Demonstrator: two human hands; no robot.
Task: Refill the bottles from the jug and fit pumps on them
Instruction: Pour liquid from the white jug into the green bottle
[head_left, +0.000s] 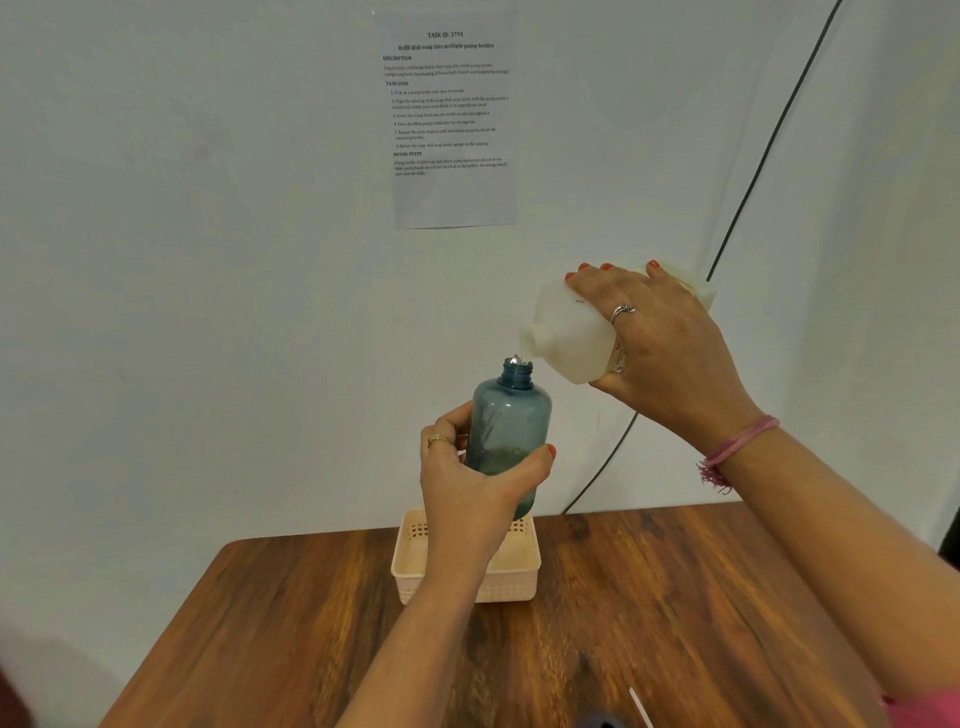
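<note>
Above the basket (511, 584): left hand (467, 480) curls round the bottle (511, 423); right hand (660, 338), fingers spread, grips the tipped jug (571, 332), spout at bottle mouth. Pouring step. Next, likely: level jug, fit pump.

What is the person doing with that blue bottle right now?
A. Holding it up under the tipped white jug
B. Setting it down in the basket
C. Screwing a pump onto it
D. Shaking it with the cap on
A: the left hand holds the blue bottle up, its open neck under the spout of the white jug tipped by the right hand.
</note>
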